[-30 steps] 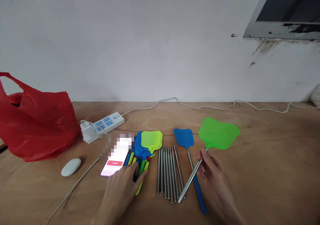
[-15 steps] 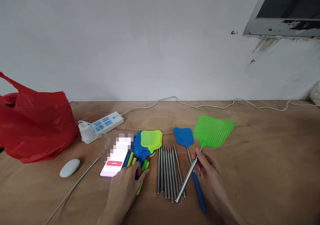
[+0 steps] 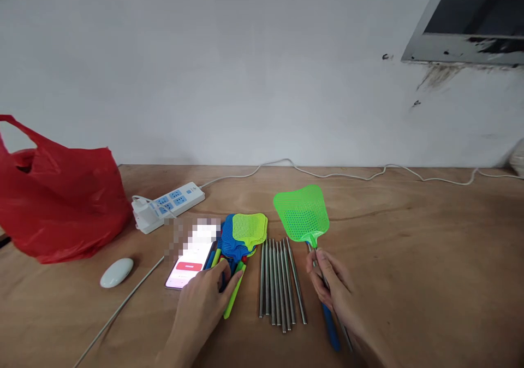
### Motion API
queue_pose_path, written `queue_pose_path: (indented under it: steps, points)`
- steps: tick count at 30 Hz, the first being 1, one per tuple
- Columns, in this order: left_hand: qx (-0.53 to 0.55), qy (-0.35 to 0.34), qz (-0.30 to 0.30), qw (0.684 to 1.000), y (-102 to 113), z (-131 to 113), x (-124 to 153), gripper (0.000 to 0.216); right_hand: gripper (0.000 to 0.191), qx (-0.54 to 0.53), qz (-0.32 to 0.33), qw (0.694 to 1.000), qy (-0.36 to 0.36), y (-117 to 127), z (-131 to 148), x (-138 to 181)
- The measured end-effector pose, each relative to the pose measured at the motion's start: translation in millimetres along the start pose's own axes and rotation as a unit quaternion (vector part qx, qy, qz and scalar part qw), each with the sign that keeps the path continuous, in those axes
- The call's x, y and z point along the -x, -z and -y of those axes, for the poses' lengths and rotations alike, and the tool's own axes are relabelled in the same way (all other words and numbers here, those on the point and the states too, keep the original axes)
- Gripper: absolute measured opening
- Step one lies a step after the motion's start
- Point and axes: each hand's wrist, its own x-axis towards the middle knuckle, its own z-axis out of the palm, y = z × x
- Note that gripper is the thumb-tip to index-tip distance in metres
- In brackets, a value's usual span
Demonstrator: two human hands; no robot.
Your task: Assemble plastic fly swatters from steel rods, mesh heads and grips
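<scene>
My right hand (image 3: 333,283) is closed around the thin metal rod of a fly swatter with a bright green mesh head (image 3: 303,212). It holds the head raised in front of a blue fly swatter, whose blue handle (image 3: 331,327) shows below my fingers. My left hand (image 3: 207,289) rests on a pile of blue, yellow and green plastic handles (image 3: 236,291), its thumb and fingers pinched around a dark blue one. Beyond that pile lie stacked swatter heads, with a yellow one (image 3: 249,229) on top. Several metal rods (image 3: 280,286) lie side by side between my hands.
A lit phone (image 3: 190,264) lies left of the handles, near a white mouse (image 3: 117,273). Farther back is a white power strip (image 3: 170,204), its cord running along the wall. A red plastic bag (image 3: 61,204) stands at the left of the wooden table (image 3: 429,264).
My right hand has swung the green swatter: its head has moved left, and the rod's lower end now points toward me on the right. My left hand stays at the handles.
</scene>
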Motion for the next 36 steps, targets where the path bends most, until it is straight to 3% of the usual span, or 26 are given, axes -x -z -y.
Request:
queue_pose_path:
  steps: [4,7,11,16,20,23,29,31,36]
  points:
    - [0.116,-0.046,-0.066,0.99,-1,6,-2,0.025,0.053,0.088,0.109,0.99,-0.012,5,5,7]
    - [0.265,-0.088,-0.141,0.95,0,9,-2,0.022,0.049,0.117,0.174,0.976,-0.056,7,11,13]
    - [0.377,-0.166,-0.142,0.9,4,9,3,0.035,0.049,0.116,0.251,0.955,-0.104,5,22,21]
    - [0.388,-0.265,-0.147,0.87,4,12,4,0.054,0.045,0.201,0.303,0.927,-0.087,-2,33,27]
    - [0.357,-0.255,-0.171,0.882,1,17,2,0.037,0.04,0.323,0.304,0.896,-0.017,-5,38,26]
    - [0.348,-0.261,-0.183,0.882,2,21,2,0.032,0.039,0.356,0.295,0.887,0.009,-4,38,24]
    - [0.344,-0.312,-0.129,0.876,7,28,4,0.02,0.039,0.363,0.299,0.883,0.005,0,39,20]
    - [0.332,-0.288,-0.123,0.89,9,25,5,0.014,0.039,0.371,0.284,0.884,0.005,1,39,18]
    - [0.379,-0.164,-0.064,0.908,15,11,10,0.034,0.037,0.4,0.246,0.883,0.018,4,37,17]
